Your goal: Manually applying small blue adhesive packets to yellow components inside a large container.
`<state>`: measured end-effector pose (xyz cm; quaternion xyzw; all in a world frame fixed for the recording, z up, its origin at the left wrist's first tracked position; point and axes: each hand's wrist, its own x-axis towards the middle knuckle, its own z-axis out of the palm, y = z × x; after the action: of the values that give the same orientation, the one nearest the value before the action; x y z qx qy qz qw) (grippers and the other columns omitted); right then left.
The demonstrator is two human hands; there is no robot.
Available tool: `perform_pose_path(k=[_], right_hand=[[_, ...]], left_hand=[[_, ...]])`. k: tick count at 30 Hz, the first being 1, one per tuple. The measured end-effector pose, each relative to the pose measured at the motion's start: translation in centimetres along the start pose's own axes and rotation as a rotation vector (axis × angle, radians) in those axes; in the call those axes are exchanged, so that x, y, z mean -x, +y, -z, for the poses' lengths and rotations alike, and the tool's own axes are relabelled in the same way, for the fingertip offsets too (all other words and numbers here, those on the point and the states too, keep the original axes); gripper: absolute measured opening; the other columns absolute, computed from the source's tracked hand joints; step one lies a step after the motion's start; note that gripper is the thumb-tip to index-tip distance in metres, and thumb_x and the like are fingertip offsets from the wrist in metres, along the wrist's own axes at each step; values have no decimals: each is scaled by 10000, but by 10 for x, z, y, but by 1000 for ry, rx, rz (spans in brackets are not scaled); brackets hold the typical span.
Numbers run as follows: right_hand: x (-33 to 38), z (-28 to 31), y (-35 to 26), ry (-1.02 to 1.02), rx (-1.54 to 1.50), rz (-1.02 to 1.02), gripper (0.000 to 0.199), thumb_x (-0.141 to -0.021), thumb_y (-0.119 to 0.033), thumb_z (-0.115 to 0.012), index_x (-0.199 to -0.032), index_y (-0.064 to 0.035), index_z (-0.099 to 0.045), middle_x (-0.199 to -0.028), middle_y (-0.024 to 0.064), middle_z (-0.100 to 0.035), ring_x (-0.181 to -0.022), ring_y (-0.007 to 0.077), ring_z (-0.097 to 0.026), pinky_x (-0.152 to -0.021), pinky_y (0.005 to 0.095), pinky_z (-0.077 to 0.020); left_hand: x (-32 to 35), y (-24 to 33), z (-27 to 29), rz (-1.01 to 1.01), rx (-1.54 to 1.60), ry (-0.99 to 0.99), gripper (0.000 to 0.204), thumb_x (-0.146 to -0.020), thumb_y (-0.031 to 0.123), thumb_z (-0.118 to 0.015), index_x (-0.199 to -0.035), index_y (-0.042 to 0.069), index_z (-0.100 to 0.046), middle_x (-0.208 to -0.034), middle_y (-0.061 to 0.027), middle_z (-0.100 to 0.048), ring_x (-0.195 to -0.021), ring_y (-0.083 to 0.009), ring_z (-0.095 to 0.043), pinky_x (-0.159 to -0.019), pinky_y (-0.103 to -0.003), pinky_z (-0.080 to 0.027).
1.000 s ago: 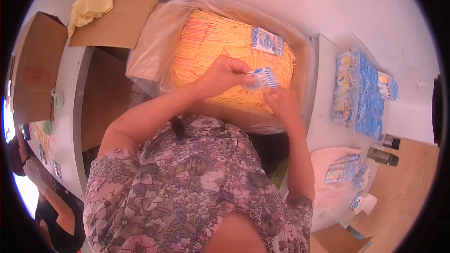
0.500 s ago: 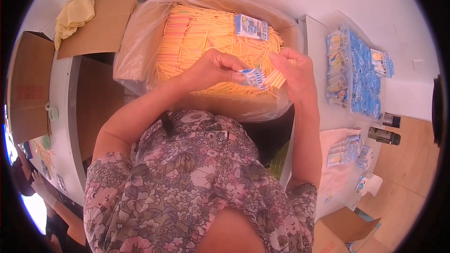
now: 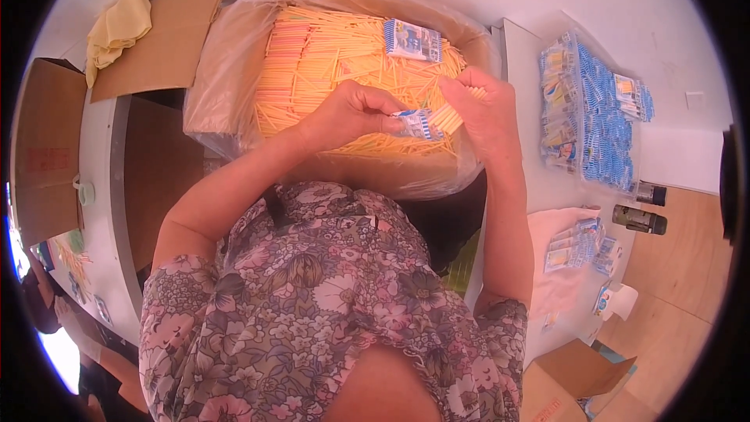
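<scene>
Above the plastic-lined box (image 3: 234,70) of yellow sticks (image 3: 336,55), the left hand (image 3: 348,113) pinched a small blue-and-white packet (image 3: 414,123). The right hand (image 3: 484,113) closed around a bundle of sticks (image 3: 448,116) whose ends touched that packet. Another packet (image 3: 412,39) lay on the pile.

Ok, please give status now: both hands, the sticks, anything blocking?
Left hand holds small blue-white packet. Right hand grips bundle of yellow sticks at packet mouth. Nothing blocking.
</scene>
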<state>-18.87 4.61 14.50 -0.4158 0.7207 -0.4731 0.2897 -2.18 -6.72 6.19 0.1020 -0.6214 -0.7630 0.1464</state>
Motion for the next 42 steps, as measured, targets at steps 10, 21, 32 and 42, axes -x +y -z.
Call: perform_pose_path(k=[10, 21, 32, 42], right_hand=[[7, -8, 0, -84, 95, 181, 227, -868, -198, -617, -790, 14, -604, -654, -23, -535, -626, 43, -454, -559, 222, -384], [54, -2, 30, 184, 107, 277, 321, -930, -165, -455, -1173, 38, -507, -1102, 99, -566, -1009, 173, -520, -903, 296, -396], [82, 21, 50, 315, 105, 158, 226, -779, -18, -668, -1000, 5, -623, -904, 39, -628, -835, 117, -580, -770, 249, -467], [249, 198, 136, 970, -21, -87, 244, -785, 30, -641, -1026, -5, -635, -852, 22, -647, -785, 89, -601, -713, 206, -474]], left_hand=[[-5, -5, -13, 91, 126, 8, 172, -865, 103, -622, -970, -23, -675, -881, -43, -676, -835, -85, -596, -794, -243, -485], [-31, -23, -56, 95, 167, -10, 183, -890, 161, -597, -937, 11, -691, -803, 6, -656, -739, -36, -549, -669, -213, -459], [-41, -15, -72, 141, -235, -37, 220, -909, 169, -558, -886, -22, -664, -795, -7, -639, -777, -69, -563, -696, -243, -459], [-98, -15, 57, -647, -1824, 169, 238, -749, 81, -618, -983, 46, -591, -968, -82, -583, -894, -261, -558, -744, -436, -448]])
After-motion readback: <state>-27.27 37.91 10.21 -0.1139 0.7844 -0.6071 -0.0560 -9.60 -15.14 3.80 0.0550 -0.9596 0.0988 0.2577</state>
